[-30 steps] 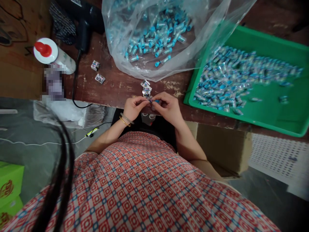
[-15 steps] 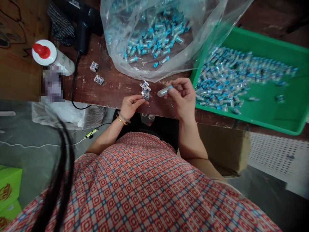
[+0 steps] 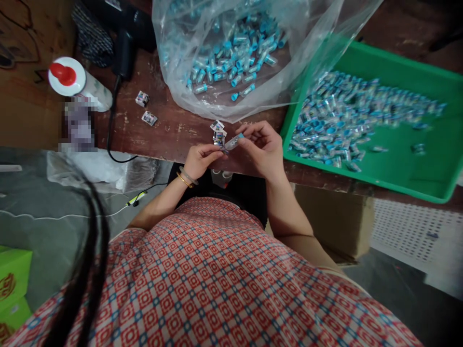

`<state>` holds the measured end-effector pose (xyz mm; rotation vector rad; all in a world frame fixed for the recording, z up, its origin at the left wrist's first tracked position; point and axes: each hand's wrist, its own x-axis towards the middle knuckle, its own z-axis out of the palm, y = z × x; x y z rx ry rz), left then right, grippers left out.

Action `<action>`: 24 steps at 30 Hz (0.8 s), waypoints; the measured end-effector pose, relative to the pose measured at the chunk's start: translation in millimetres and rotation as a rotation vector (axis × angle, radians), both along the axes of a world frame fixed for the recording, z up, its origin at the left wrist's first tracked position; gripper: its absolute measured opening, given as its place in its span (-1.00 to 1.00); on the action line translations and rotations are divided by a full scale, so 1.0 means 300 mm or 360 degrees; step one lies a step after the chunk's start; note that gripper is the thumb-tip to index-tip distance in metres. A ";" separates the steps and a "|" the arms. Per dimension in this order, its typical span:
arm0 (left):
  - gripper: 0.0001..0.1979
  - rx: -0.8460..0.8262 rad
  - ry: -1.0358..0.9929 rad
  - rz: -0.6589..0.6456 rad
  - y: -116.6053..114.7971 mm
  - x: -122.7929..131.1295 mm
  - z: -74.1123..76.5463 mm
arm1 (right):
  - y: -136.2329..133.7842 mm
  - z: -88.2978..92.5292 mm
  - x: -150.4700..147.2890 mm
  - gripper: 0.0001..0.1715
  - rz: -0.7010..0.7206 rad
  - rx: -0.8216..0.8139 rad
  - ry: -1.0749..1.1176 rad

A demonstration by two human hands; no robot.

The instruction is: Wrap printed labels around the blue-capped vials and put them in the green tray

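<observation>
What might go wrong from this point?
The clear tube, pinched in the right hand's fingers near the table's front edge, might drop if it slips.
The small printed pieces lie loose beside the left hand and could get knocked.
The plastic bag overlaps the green tray; a tug could disturb both.

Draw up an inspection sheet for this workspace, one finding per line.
Surface: dark red table, scuffed.
Job's things: one blue-ended tube, held; more tubes in the clear bag and green tray; small printed pieces lie beyond the left hand.
Clutter: red-topped white bottle, black dryer-like tool, checked cloth.
Hands: left pinches a small item at the held tube's clear end, unidentifiable; right hand grips its blue end.
Cables: black cable from the tool; white cable on the floor.
Surroundings: cardboard box below table level, green boxes, white perforated panel.
</observation>
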<state>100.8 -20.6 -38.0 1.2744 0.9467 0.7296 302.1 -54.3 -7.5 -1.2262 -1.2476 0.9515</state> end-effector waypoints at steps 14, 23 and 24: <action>-0.41 -0.0232 -0.0148 -0.0266 -0.004 0.007 0.000 | -0.011 -0.010 -0.008 -0.67 0.0081 -0.0095 0.0031; -0.47 -0.0744 -0.0506 -0.0391 -0.001 0.013 0.002 | -0.054 -0.063 -0.056 -0.62 0.0262 -0.0188 0.0015; -0.47 -0.0727 -0.0495 -0.0364 -0.003 0.014 0.006 | -0.062 -0.061 -0.062 -0.63 0.0244 -0.0165 -0.0038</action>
